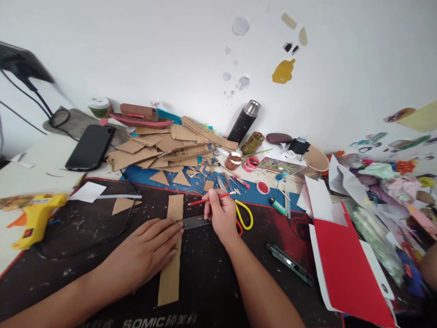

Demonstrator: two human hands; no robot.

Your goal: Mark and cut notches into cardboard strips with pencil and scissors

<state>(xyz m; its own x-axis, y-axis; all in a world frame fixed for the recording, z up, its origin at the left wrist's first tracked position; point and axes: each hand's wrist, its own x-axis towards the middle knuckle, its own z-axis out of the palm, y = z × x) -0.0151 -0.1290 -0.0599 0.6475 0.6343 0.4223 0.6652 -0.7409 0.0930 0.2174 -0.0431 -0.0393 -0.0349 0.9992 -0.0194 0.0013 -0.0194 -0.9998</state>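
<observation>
My left hand [155,248] lies flat, fingers stretched out, across a narrow cardboard strip [170,287] on the dark mat. Under its fingertips passes a clear ruler [194,222], which crosses the strip and reaches toward my right hand [220,214]. That hand is closed round a red pencil [225,195], whose tip points left over the mat near the strip's upper end. Just right of it are scissors [245,215] with yellow and orange handles, partly hidden by the hand.
A yellow glue gun [41,218] lies at the left, a black phone [90,148] behind it. Cardboard scraps [150,150] are piled at the back beside a black thermos [243,123]. A utility knife [288,263] and red folder [351,269] lie at the right.
</observation>
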